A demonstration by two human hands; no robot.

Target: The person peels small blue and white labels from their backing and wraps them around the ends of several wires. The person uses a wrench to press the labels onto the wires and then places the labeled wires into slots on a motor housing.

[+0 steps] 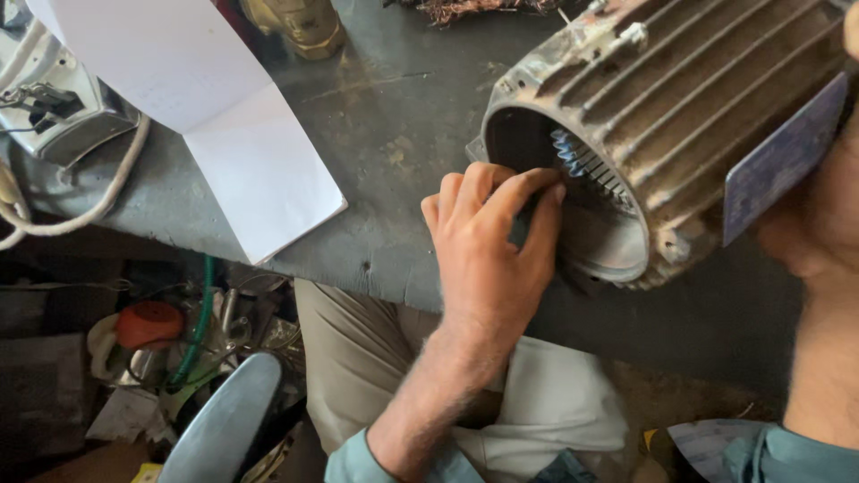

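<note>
The left hand (490, 246) rests at the open mouth of a motor housing (662, 134), a worn, ribbed metal shell lying on its side on the dark surface (394, 125). The fingers (528, 190) are bunched together and curled, with the tips pressed to the inner rim of the opening, right at the pale blue slot liners (573, 159) that stick out from the slots inside. Whether the fingertips pinch one of these liners or only touch them cannot be told.

The right hand is mostly out of sight; only its forearm (819, 295) shows, running up along the far side of the housing from the left hand, behind a flat bluish-grey plate (783, 161) fixed to the shell. Whether that hand is open or closed cannot be told.

Well away from the left hand, on its outer side, a folded white paper sheet (224, 134) lies on the surface, with one corner over the near edge. Beyond the paper sit a metal device (58, 107) and a thick white cord (107, 192). Past the fingertips, at the far edge, stands a brass-coloured fitting (300, 22) and a tuft of copper wire (474, 9).

Below the wrist are the person's beige trousers (358, 349) and a white cloth (555, 402) on the lap. Beneath the surface, an orange round object (148, 324), a green hose (197, 326) and a grey curved metal part (224, 429) lie among clutter.
</note>
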